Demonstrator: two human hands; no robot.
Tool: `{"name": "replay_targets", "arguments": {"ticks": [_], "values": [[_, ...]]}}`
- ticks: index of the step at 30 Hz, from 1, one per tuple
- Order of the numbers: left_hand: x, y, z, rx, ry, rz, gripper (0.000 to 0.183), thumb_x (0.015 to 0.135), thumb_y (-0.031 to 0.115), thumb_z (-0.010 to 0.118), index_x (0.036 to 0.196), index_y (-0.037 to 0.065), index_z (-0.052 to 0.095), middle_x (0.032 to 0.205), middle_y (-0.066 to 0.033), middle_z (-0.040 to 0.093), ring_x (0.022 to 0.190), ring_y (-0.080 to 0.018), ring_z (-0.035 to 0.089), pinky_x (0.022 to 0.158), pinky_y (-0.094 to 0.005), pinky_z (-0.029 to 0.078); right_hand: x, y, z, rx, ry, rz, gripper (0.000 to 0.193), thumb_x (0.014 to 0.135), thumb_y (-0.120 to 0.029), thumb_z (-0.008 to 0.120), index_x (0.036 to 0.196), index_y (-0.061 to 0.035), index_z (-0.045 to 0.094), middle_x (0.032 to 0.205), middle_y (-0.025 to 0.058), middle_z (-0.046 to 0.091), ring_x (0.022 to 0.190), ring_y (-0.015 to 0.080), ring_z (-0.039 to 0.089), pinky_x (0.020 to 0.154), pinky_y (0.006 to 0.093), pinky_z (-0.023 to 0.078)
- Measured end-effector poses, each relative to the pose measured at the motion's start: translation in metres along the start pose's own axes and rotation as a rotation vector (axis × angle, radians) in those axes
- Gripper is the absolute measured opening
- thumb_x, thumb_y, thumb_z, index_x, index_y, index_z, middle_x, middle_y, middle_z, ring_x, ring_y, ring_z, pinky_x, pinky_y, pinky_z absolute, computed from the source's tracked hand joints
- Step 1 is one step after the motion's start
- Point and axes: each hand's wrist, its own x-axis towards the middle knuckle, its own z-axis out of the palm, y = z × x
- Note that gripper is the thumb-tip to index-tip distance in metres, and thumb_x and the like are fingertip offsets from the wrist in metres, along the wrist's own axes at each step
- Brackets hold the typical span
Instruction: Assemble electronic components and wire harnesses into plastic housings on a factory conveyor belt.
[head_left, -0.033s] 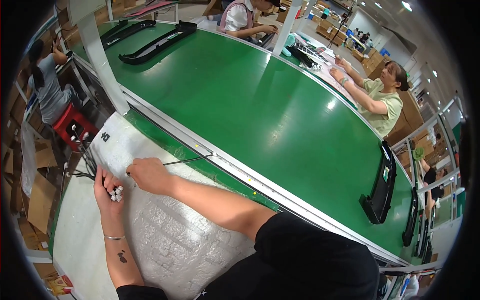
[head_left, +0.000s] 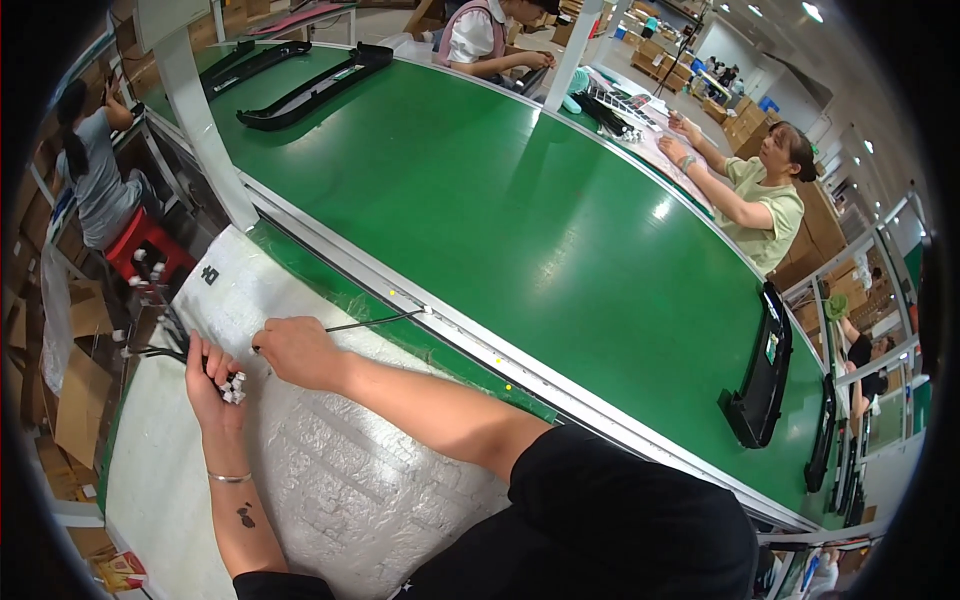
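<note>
My left hand (head_left: 212, 372) is closed round a bundle of thin black cables (head_left: 172, 335). White connectors (head_left: 234, 388) poke out of the fist on the near side, and the loose far ends fan out past the fingers, some blurred. Just right of it, my right hand (head_left: 300, 352) pinches one black cable (head_left: 375, 321). That cable stretches rightward from the hand to a small white connector (head_left: 428, 310) at the conveyor's pale rail. Both hands are above a white, wrinkled foam-like work surface (head_left: 340, 455).
Beyond the rail (head_left: 330, 235) runs a green conveyor belt (head_left: 430, 180). Long black plastic housings (head_left: 315, 88) lie far left, others (head_left: 762, 375) at right. A white post (head_left: 205, 130) rises at the left. A co-worker (head_left: 765, 200) works across the belt; a red stool (head_left: 145, 245) stands left.
The loose far ends of the cable bundle have shifted a little toward the left and down. My hands and the single cable are almost unmoved.
</note>
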Motion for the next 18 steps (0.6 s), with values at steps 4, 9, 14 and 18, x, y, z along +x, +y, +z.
{"name": "replay_targets", "arguments": {"ticks": [4, 9, 14, 18], "values": [[-0.001, -0.009, 0.014, 0.623, 0.080, 0.703, 0.030, 0.094, 0.024, 0.044, 0.069, 0.009, 0.037, 0.054, 0.0024, 0.031, 0.049, -0.0083, 0.033, 0.058, -0.0238, 0.037, -0.003, 0.005, 0.001, 0.004, 0.013, 0.018, 0.009, 0.077, -0.009, 0.054, 0.077, -0.0057, 0.062, 0.072, 0.0103, 0.058, 0.069, 0.0286, 0.059, 0.059, 0.0391, 0.046], [0.012, -0.005, -0.017, 0.927, 0.003, 0.500, 0.020, 0.092, 0.021, 0.047, 0.076, 0.009, 0.043, 0.066, 0.0011, 0.040, 0.063, -0.0110, 0.039, 0.063, -0.0255, 0.036, 0.001, -0.007, -0.009, 0.022, 0.024, -0.007, 0.009, 0.076, -0.009, 0.055, 0.078, -0.0053, 0.063, 0.074, 0.0115, 0.059, 0.071, 0.0300, 0.059, 0.061, 0.0403, 0.046], [0.029, -0.003, -0.032, 0.464, 0.079, 0.274, 0.022, 0.090, 0.022, 0.052, 0.074, 0.011, 0.042, 0.058, 0.0024, 0.036, 0.054, -0.0092, 0.037, 0.058, -0.0250, 0.036, 0.003, 0.001, 0.002, 0.041, -0.009, 0.020, 0.009, 0.077, -0.010, 0.055, 0.079, -0.0055, 0.063, 0.075, 0.0114, 0.059, 0.070, 0.0300, 0.059, 0.061, 0.0407, 0.046], [0.031, -0.005, -0.031, 0.387, 0.085, 0.243, 0.023, 0.090, 0.022, 0.052, 0.072, 0.012, 0.040, 0.057, 0.0029, 0.034, 0.051, -0.0096, 0.034, 0.056, -0.0253, 0.036, 0.002, 0.004, 0.003, 0.038, 0.025, 0.014, 0.009, 0.077, -0.011, 0.056, 0.078, -0.0056, 0.063, 0.074, 0.0115, 0.058, 0.069, 0.0299, 0.059, 0.061, 0.0408, 0.046]]}}
